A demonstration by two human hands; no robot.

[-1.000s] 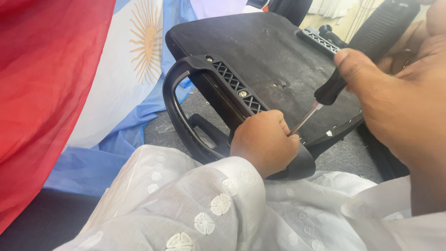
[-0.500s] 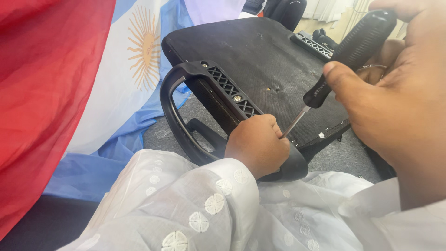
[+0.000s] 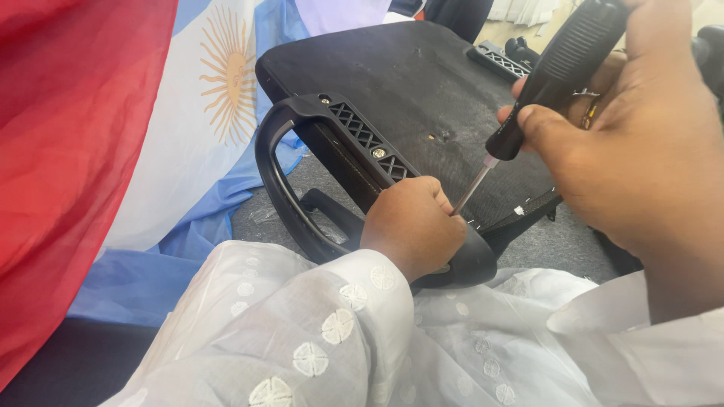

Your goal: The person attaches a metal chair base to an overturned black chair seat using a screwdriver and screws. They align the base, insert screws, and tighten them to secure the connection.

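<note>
Two hands fastening a black plastic chair armrest [image 3: 317, 162] to a dark seat underside [image 3: 422, 83].

Left hand [image 3: 413, 224] is curled tight around the armrest's near end; right hand [image 3: 641, 143] is clamped on a black-handled screwdriver [image 3: 554, 71], tip beside the left fingers.

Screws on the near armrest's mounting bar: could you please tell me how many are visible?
2: one screw at the bar's far end, another screw mid-bar. The left hand covers the near end, so more may be hidden.
</note>
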